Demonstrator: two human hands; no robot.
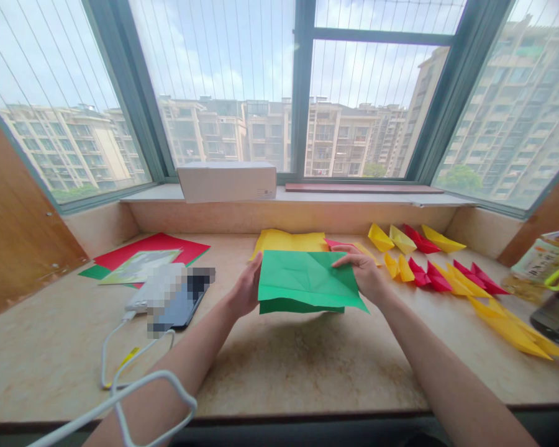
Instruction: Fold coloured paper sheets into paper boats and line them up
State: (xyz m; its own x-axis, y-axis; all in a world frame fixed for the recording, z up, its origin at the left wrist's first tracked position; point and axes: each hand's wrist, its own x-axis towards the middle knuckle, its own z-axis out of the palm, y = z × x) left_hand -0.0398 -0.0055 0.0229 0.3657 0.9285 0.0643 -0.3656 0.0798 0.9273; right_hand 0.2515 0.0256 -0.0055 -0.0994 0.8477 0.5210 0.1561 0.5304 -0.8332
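A creased sheet of green paper, folded so that a second layer shows below its front edge, is held up above the counter. My left hand grips its left edge, with most of the fingers hidden behind the paper. At the upper right corner, my right hand has fingers on top of the sheet and holds it too. Just behind it lie a yellow paper sheet and a red piece of paper, both partly covered by the green paper.
Folded paper boats in yellow and red stand at the right, beside a bottle. At the left lie red sheets, a white power bank, a phone and a looping white cable. A white box sits on the sill.
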